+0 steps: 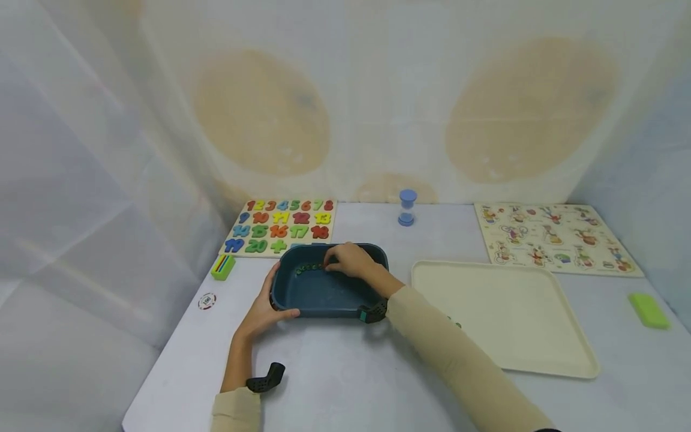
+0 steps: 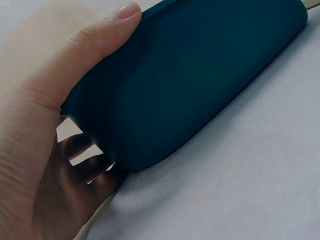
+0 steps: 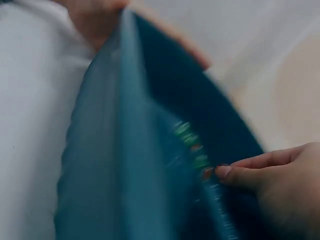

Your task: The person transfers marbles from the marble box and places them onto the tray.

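A dark teal plastic basin (image 1: 324, 294) stands on the table. My left hand (image 1: 264, 312) grips its left end, with the thumb (image 2: 107, 32) along the front wall and the fingers round the side. Inside lies a curved row of small green marbles (image 1: 306, 267), with some reddish-brown ones among them. My right hand (image 1: 348, 261) reaches over the front rim into the basin. Its thumb and forefinger pinch a small reddish-brown marble (image 3: 207, 173) at the end of the row; the view is blurred there. Both wrists wear black camera mounts.
To the right lies a cream tray (image 1: 502, 312) with a few small green marbles (image 1: 457, 324) by my sleeve. Around stand a number puzzle (image 1: 281, 228), a picture puzzle (image 1: 556, 240), a blue sand timer (image 1: 407, 207), a green striped block (image 1: 223, 267), a poker chip (image 1: 207, 301) and a green sponge (image 1: 649, 311).
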`<state>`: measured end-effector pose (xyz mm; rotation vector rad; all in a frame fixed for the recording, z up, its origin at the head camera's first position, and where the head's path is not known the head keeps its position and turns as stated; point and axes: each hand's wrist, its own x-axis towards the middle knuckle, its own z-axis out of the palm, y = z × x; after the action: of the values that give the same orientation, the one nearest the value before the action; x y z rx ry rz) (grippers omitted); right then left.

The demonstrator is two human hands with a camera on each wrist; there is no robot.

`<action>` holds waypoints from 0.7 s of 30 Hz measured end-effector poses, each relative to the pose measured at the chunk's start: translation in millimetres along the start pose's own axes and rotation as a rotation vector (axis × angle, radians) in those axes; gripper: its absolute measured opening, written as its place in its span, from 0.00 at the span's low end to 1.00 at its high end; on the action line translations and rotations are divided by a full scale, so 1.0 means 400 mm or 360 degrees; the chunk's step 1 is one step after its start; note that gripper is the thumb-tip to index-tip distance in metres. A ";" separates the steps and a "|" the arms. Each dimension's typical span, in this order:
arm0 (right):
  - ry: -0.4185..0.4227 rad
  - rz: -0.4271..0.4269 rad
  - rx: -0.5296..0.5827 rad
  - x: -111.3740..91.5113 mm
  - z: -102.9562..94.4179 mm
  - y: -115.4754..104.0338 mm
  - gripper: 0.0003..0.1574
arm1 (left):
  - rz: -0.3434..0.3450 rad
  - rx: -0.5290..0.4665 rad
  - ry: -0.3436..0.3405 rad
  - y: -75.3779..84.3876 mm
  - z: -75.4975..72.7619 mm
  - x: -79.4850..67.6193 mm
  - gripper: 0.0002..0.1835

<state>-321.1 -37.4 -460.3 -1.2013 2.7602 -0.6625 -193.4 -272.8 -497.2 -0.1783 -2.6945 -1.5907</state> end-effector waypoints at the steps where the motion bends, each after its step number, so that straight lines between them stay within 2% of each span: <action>1: 0.0043 -0.0029 0.0027 -0.013 -0.012 0.002 0.09 | -0.0006 0.0001 -0.0003 -0.002 0.001 0.000 0.58; 4: 0.0181 -0.0089 0.0104 -0.077 -0.070 0.014 0.09 | -0.0006 0.0005 0.0002 -0.004 0.004 0.001 0.58; 8: 0.0422 -0.0120 0.0157 -0.208 -0.153 0.068 0.10 | -0.0001 -0.0003 0.0014 -0.002 0.004 0.002 0.58; 11: 0.0588 -0.0071 0.0140 -0.327 -0.199 0.132 0.10 | -0.0006 -0.0018 0.0011 0.001 0.004 0.002 0.58; 13: 0.0636 0.0026 0.0108 -0.408 -0.220 0.178 0.10 | -0.0002 -0.0027 0.0011 0.001 0.005 0.003 0.58; 17: 0.0641 0.0242 0.0021 -0.552 -0.220 0.263 0.09 | -0.0006 -0.0012 -0.0007 0.009 0.003 0.000 0.58; 21: 0.0644 0.0362 -0.0079 -0.650 -0.191 0.327 0.07 | -0.0046 -0.0033 -0.0031 0.050 -0.003 -0.012 0.58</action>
<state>-247.0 253.7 -474.3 -0.8126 3.1913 -0.9023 -186.6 -264.8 -479.2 -0.1564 -2.7082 -1.6340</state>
